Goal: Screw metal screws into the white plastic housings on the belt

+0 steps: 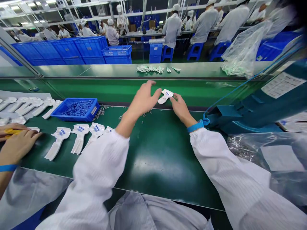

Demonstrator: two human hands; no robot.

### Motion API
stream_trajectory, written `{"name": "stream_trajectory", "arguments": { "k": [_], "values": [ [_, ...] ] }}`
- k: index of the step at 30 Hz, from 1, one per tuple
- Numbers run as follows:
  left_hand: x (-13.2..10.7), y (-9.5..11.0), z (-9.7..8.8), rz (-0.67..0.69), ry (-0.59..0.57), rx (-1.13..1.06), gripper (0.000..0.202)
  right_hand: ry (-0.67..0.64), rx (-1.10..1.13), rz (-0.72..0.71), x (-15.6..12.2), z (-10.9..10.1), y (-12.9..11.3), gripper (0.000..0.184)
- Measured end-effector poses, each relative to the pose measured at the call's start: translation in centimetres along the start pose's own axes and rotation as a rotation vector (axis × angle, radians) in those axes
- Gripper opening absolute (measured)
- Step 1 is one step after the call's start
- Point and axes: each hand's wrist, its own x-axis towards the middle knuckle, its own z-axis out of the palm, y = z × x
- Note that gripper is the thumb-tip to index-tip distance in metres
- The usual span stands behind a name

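Note:
My right hand (pixel 181 110) pinches a white plastic part (pixel 166 96) with small blue pieces on it, above the far edge of the green bench. Beside the part's left end is my left hand (pixel 144 99), its fingers apart and the thumb close to the part. Whether that thumb touches it I cannot tell. Left of my forearm lie several similar white plastic parts (pixel 80 135) with blue pieces on their wide ends. A blue tray (pixel 95 110) behind them holds many small blue pieces. Tiny metal bits (pixel 102 111) are scattered next to the tray.
A co-worker's hands (pixel 16 143) hold something yellow at the left edge. More white parts (pixel 24 105) lie back left. Small green-and-white pieces (pixel 150 69) rest on the ledge (pixel 107 71) beyond. At right stand a teal machine (pixel 259 99) and plastic bags (pixel 271 153); a blue cord (pixel 240 85) runs from my right wristband.

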Motion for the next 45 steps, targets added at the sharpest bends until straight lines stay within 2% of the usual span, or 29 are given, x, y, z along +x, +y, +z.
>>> {"name": "stream_trajectory", "arguments": {
  "k": [1, 2, 4, 5, 6, 8, 11, 14, 17, 20, 22, 25, 27, 29, 33, 36, 38, 41, 45],
  "values": [
    [-3.0, -0.2, -1.6, 0.061, 0.028, 0.17, 0.047, -0.035, -0.039, -0.019, -1.5, -0.2, -0.4, 0.05],
    [-6.3, -0.6, -3.1, 0.061, 0.065, 0.312, 0.047, -0.146, -0.143, -0.098, -3.1, -0.3, -0.9, 0.046],
    [-13.0, -2.1, -4.9, -0.066, 0.12, 0.515, 0.055, -0.451, -0.325, -0.317, -6.3, -0.2, -2.0, 0.039],
    [-16.1, -3.0, -5.2, -0.143, 0.153, 0.582, 0.06, -0.537, -0.395, -0.372, -7.7, 0.0, -2.5, 0.038],
    [-18.8, -4.1, -5.2, -0.192, 0.159, 0.636, 0.064, -0.575, -0.461, -0.396, -8.8, 0.2, -3.0, 0.039],
    [-22.8, -5.9, -4.5, -0.218, 0.172, 0.688, 0.066, -0.573, -0.545, -0.404, -10.2, 0.5, -3.5, 0.039],
    [-25.4, -7.0, -2.6, -0.167, 0.155, 0.646, 0.06, -0.514, -0.55, -0.404, -10.6, 0.7, -4.1, 0.039],
    [-25.7, -6.1, -1.1, -0.139, 0.169, 0.596, 0.057, -0.484, -0.502, -0.397, -10.0, 1.3, -5.1, 0.042],
    [-25.3, -4.7, 0.4, -0.119, 0.165, 0.56, 0.057, -0.53, -0.499, -0.417, -9.4, 3.0, -6.5, 0.043],
    [-25.0, -3.2, 2.5, -0.063, 0.103, 0.526, 0.06, -0.581, -0.586, -0.458, -8.9, 5.0, -7.6, 0.034],
    [-25.1, -1.8, 4.3, -0.031, 0.042, 0.478, 0.061, -0.578, -0.641, -0.457, -8.7, 5.3, -7.8, 0.028],
    [-25.3, 0.8, 6.7, -0.018, -0.04, 0.363, 0.062, -0.565, -0.672, -0.432, -8.6, 3.8, -7.1, 0.026],
    [-25.4, 2.2, 7.7, 0.004, -0.076, 0.275, 0.062, -0.541, -0.691, -0.399, -9.0, 1.6, -6.3, 0.027],
    [-25.3, 2.9, 7.9, 0.022, -0.075, 0.209, 0.062, -0.493, -0.688, -0.334, -10.0, -1.1, -5.5, 0.028],
    [-24.7, 1.5, 6.7, -0.05, -0.004, 0.222, 0.061, -0.471, -0.553, -0.17, -13.4, -5.6, -5.7, 0.022],
    [-23.4, -0.4, 5.6, -0.075, -0.052, 0.268, 0.076, -0.556, -0.376, -0.021, -15.9, -6.9, -7.3, 0.02],
    [-22.4, -1.3, 5.4, -0.048, -0.089, 0.297, 0.093, -0.609, -0.281, 0.016, -16.9, -6.6, -8.6, 0.021],
    [-21.3, -2.0, 5.7, -0.014, -0.097, 0.336, 0.11, -0.651, -0.216, -0.013, -17.3, -5.1, -10.0, 0.022],
    [-20.9, -2.1, 6.2, -0.005, -0.067, 0.362, 0.109, -0.708, -0.234, -0.069, -17.0, -2.9, -10.4, 0.02]
  ]
}}
